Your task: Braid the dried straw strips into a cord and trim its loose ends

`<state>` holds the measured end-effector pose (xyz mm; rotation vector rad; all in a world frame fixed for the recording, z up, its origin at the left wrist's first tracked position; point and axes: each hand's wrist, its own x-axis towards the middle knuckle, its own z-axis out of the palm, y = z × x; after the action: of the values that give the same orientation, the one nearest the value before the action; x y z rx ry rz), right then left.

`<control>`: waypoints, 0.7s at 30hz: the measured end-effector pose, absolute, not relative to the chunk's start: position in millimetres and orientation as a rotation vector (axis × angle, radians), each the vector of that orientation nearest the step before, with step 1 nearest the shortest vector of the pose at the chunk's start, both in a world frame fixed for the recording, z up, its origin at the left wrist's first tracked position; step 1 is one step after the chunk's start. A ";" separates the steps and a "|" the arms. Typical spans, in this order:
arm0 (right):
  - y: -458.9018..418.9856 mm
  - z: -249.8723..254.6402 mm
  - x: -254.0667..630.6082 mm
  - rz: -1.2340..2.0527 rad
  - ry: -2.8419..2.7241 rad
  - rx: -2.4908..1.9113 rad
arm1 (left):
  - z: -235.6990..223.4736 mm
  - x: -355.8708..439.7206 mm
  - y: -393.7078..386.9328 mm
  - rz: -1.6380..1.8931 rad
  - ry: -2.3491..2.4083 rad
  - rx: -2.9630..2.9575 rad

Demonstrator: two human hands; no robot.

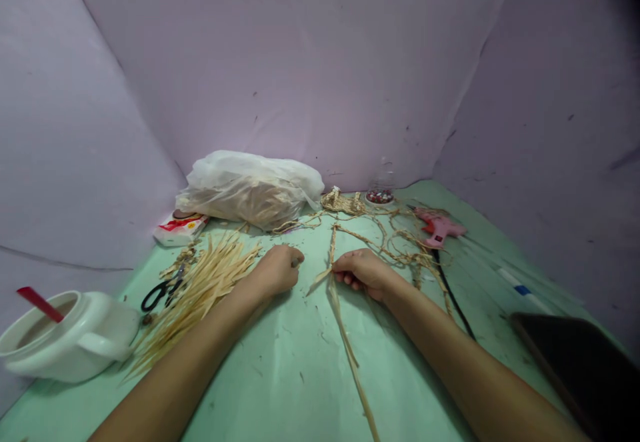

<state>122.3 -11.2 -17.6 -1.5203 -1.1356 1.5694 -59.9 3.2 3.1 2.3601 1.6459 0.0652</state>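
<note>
My right hand (365, 272) pinches a thin braid of dried plant fibre (333, 245) between thumb and forefinger. Below the pinch, loose strands (344, 335) run down the green tabletop toward me, and one short end sticks out to the left. My left hand (280, 269) is closed a little to the left of the braid, apart from it. Its fingers are curled, with a small greyish spot near the thumb; what they hold, if anything, I cannot make out. A bundle of pale flat fibre strips (215, 272) lies beside my left forearm, partly hidden by it.
Black-handled scissors (163, 292) and a white pot (95, 335) with a red handle in it are at left. Behind are a plastic bag (255, 185), a woven piece (345, 202) and a bead container (379, 195). Rightward lie tangled cord (400, 249), a pink glue gun (440, 225) and a dark flat object (575, 362).
</note>
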 end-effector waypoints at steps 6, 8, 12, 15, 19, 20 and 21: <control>-11.9 -14.8 121.9 1.574 -1.129 -1.520 | 5.3 -63.3 4.1 0.092 1.656 2.348; -11.7 -15.1 122.0 1.579 -1.129 -1.517 | 5.5 -62.9 3.3 0.096 1.656 2.338; -11.4 -16.7 122.1 1.584 -1.127 -1.511 | 3.0 -60.3 1.9 0.143 1.682 2.301; -11.5 -16.9 122.0 1.584 -1.133 -1.503 | 1.9 -58.2 3.4 0.178 1.710 2.239; -11.8 -16.3 122.1 1.584 -1.143 -1.490 | 14.6 -54.7 1.1 0.215 1.718 2.067; -11.8 -16.3 122.2 1.586 -1.144 -1.485 | 20.9 -52.8 -1.7 0.214 1.708 2.020; -11.8 -16.4 122.3 1.591 -1.145 -1.479 | 27.8 -50.2 -5.4 0.226 1.680 1.947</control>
<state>122.3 -11.8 -16.4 -1.4788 -1.1450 1.5909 -50.2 -5.4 27.8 1.9471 1.6796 0.2260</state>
